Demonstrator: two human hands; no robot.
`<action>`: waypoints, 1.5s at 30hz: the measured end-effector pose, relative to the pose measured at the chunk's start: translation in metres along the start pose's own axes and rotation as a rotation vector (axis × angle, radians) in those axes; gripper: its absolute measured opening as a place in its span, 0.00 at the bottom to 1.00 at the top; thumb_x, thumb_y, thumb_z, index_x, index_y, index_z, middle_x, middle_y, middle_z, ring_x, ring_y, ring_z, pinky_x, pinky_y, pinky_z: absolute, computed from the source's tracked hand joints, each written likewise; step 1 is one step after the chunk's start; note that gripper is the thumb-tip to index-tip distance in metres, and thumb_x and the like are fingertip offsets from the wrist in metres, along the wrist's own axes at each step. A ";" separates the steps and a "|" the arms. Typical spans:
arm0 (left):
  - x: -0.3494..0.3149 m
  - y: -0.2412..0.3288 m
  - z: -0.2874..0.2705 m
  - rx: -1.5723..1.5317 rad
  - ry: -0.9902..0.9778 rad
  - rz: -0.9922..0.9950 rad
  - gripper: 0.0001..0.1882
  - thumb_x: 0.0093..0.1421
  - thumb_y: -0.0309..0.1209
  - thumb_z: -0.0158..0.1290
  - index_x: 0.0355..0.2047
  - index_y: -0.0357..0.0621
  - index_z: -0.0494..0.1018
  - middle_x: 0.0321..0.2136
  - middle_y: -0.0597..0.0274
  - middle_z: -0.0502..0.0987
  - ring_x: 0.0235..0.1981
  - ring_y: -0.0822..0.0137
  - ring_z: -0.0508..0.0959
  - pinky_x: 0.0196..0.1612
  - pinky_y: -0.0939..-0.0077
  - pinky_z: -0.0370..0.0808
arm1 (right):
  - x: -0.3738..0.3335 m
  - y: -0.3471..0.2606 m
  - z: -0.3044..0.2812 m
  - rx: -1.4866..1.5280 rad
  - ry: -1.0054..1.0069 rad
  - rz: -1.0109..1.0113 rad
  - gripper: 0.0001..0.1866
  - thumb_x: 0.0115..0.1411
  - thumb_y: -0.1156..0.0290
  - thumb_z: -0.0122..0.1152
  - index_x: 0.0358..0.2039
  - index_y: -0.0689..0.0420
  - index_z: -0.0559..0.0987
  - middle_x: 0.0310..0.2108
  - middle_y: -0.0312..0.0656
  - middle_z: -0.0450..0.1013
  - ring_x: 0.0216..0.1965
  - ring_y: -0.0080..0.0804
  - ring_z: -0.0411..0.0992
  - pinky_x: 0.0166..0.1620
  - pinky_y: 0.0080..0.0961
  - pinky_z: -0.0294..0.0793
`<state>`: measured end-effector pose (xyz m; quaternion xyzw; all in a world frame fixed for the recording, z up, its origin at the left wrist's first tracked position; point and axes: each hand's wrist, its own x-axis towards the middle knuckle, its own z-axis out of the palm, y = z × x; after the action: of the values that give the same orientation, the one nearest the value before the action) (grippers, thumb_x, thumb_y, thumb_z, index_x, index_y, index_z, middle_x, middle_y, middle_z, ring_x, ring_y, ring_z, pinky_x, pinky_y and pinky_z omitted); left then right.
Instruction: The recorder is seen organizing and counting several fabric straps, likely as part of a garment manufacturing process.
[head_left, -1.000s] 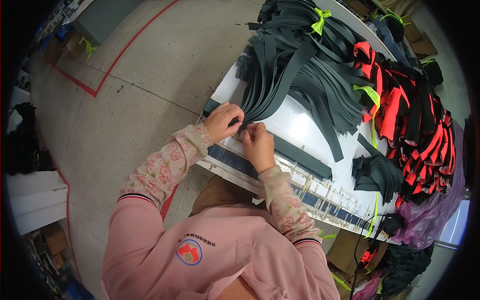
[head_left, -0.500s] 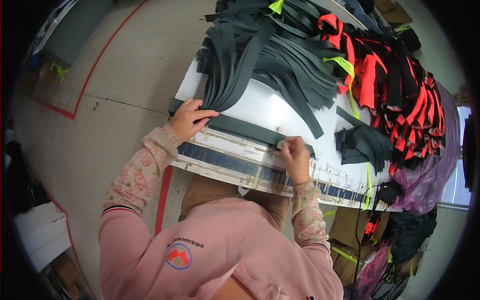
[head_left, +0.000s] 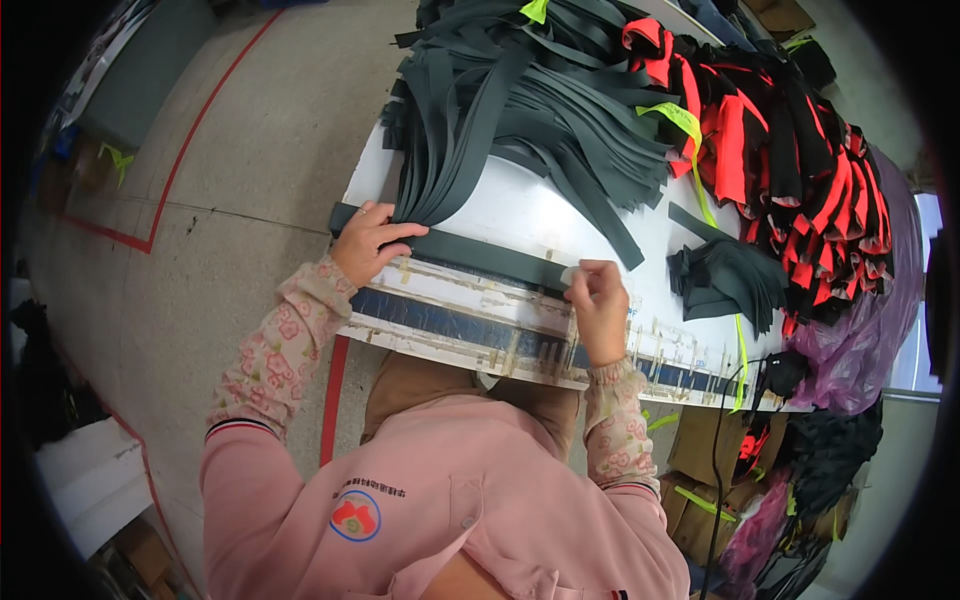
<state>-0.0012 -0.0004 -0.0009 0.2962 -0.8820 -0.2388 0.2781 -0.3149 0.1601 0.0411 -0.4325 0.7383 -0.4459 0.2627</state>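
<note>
A dark green-grey fabric strip point(head_left: 490, 258) lies flat along the near side of the white table. My left hand point(head_left: 372, 245) rests on its left end, fingers stretched out and pressing down, a ring on one of them. Between the thumb and fingers of my right hand point(head_left: 602, 310) is a small flat white piece point(head_left: 569, 276), which looks like tailor's chalk, at the strip's right part. A large heap of similar strips point(head_left: 540, 120) spreads beyond, some ends reaching close to my left fingers.
A smaller bundle of dark strips point(head_left: 728, 278) lies to the right. Beyond it are red-and-black fabric pieces point(head_left: 740, 150) and a purple plastic bag point(head_left: 850, 350). Yellow-green ties point(head_left: 680, 118) mark the bundles. A black cable point(head_left: 718, 470) hangs by cardboard boxes point(head_left: 700, 445).
My right hand has shifted slightly up from the strip, and its right end is now hidden behind the fingers. My left hand stays on the left end. The view has shifted a little.
</note>
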 end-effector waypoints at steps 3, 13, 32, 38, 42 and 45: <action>0.000 0.001 -0.001 0.000 0.012 0.002 0.20 0.50 0.21 0.61 0.44 0.52 0.81 0.28 0.60 0.65 0.32 0.60 0.65 0.36 0.68 0.66 | -0.005 -0.017 0.008 0.247 -0.144 0.006 0.06 0.64 0.76 0.57 0.40 0.63 0.72 0.23 0.36 0.75 0.26 0.17 0.72 0.28 0.18 0.70; 0.000 0.000 0.006 -0.035 0.130 0.010 0.13 0.52 0.22 0.57 0.36 0.45 0.68 0.34 0.58 0.72 0.37 0.53 0.71 0.42 0.62 0.69 | 0.023 -0.054 0.050 -0.166 -0.021 -0.329 0.25 0.62 0.75 0.57 0.60 0.58 0.67 0.19 0.41 0.74 0.19 0.27 0.71 0.25 0.27 0.70; -0.002 -0.006 0.015 -0.056 0.170 -0.014 0.14 0.51 0.22 0.58 0.35 0.43 0.65 0.32 0.58 0.71 0.38 0.53 0.71 0.42 0.63 0.69 | 0.003 -0.041 0.171 -0.161 -0.203 -0.314 0.08 0.57 0.71 0.60 0.37 0.60 0.76 0.21 0.45 0.75 0.24 0.44 0.75 0.36 0.38 0.72; -0.001 -0.006 0.011 -0.074 0.135 0.047 0.09 0.52 0.21 0.57 0.32 0.45 0.69 0.32 0.58 0.69 0.35 0.54 0.69 0.41 0.63 0.68 | 0.006 -0.034 0.126 0.105 -0.321 -0.068 0.09 0.61 0.74 0.57 0.40 0.64 0.74 0.22 0.43 0.76 0.22 0.29 0.75 0.28 0.26 0.74; -0.002 -0.003 0.012 -0.038 0.101 0.022 0.12 0.51 0.21 0.56 0.34 0.53 0.79 0.33 0.56 0.68 0.36 0.53 0.69 0.42 0.63 0.68 | 0.012 0.001 0.047 0.103 -0.214 0.039 0.08 0.65 0.74 0.57 0.41 0.64 0.73 0.24 0.38 0.75 0.23 0.20 0.73 0.26 0.16 0.68; -0.003 -0.003 0.009 0.022 0.068 0.049 0.18 0.52 0.22 0.56 0.40 0.59 0.83 0.32 0.56 0.67 0.35 0.52 0.69 0.41 0.62 0.68 | 0.007 0.009 0.011 -0.028 -0.163 0.048 0.07 0.64 0.75 0.57 0.41 0.64 0.73 0.23 0.36 0.74 0.23 0.19 0.72 0.25 0.16 0.68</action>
<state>-0.0039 0.0018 -0.0107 0.2853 -0.8816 -0.2121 0.3105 -0.3131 0.1512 0.0280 -0.4532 0.7309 -0.3923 0.3263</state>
